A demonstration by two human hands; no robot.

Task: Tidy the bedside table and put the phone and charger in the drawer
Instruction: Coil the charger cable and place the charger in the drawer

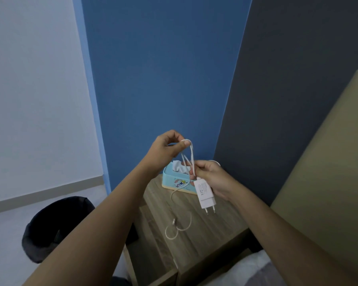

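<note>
1. The wooden worktop (205,240) fills the lower centre.
2. At its 12 o'clock edge stands a blue tissue box (174,181).
3. Your right hand (213,178) has its fingers closed on the white charger (206,194), raised above the worktop.
4. Your left hand (165,148) pinches the cable (191,153) loop, at 11 o'clock from the charger.

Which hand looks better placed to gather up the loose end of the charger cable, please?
Probably the left hand: it only pinches a cable loop, so it can drop to the dangling connector. The right hand holds the charger plug and the coils.
</note>
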